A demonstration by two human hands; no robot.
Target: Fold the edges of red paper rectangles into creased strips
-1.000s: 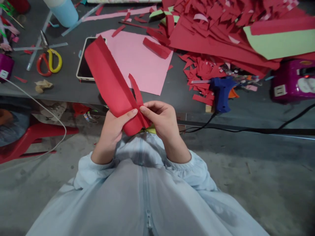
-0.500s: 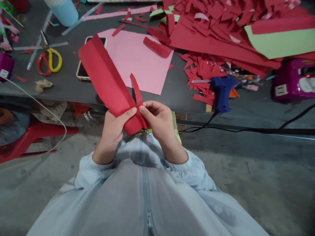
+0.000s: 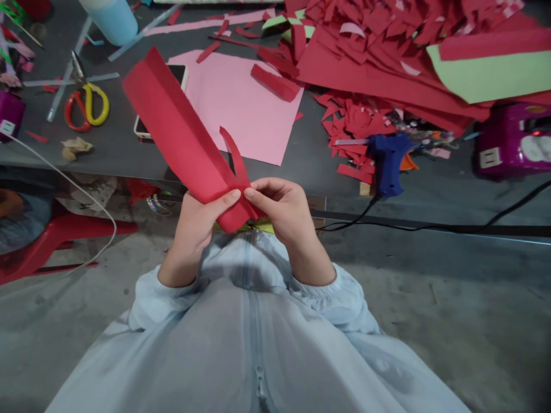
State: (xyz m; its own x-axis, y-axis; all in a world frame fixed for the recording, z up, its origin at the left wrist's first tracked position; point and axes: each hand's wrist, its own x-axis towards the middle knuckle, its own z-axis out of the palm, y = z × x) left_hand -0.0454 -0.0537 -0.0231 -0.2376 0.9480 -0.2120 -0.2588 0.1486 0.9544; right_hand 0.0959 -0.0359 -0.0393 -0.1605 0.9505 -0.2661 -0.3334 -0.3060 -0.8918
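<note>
On the gray tabletop [image 3: 325,172], scissors [image 3: 84,103] lie toward ten o'clock; my left hand [image 3: 196,229] and right hand [image 3: 286,209] pinch red paper [image 3: 176,137].

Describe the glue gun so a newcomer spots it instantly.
Find the big heap of red paper on the right of the dark table. Come down past the small red scraps to the table's near edge, left of the right-hand purple box. There lies the glue gun, set apart by its dark blue body.
</note>
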